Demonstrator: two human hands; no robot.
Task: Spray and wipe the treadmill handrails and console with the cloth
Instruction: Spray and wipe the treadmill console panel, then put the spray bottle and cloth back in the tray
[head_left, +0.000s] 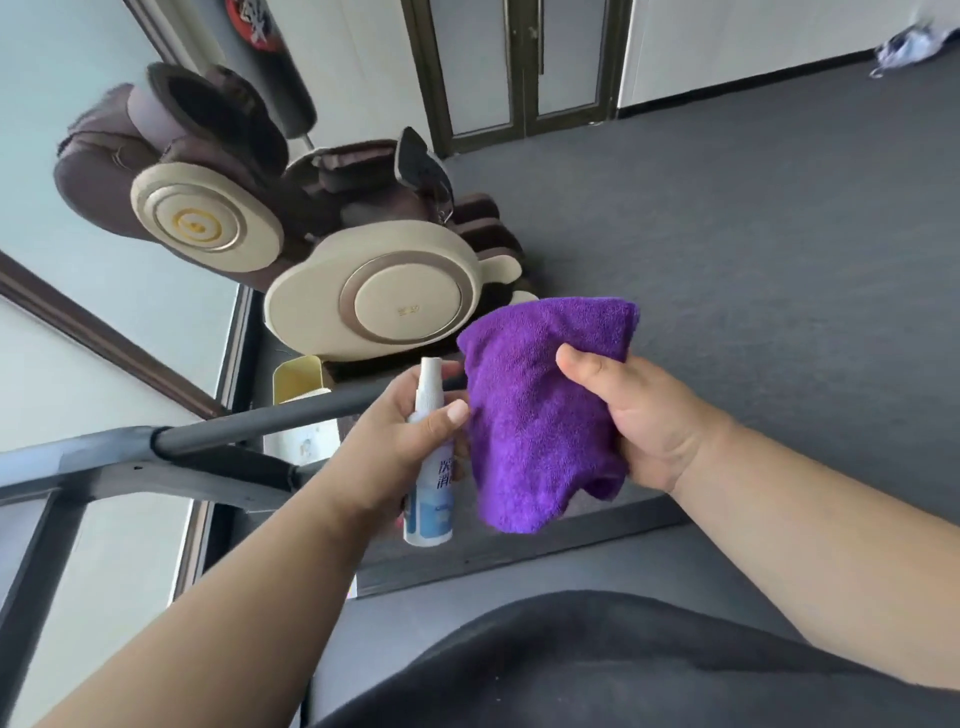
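A grey carpeted floor (753, 218) stretches to a glass door (519, 67), with a brown and cream massage chair (311, 249) by the wall. The left hand (400, 441) grips a white spray bottle (431, 467) upright above the treadmill's dark handrail (249, 423). Just beside it, touching the bottle's hand, the right hand (644, 415) clutches a purple cloth (540, 405), thumb pressed on its front.

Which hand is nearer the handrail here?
Left. The left hand, holding the spray bottle, sits just in front of the handrail; the right hand, gripping the cloth, is farther off to the right.
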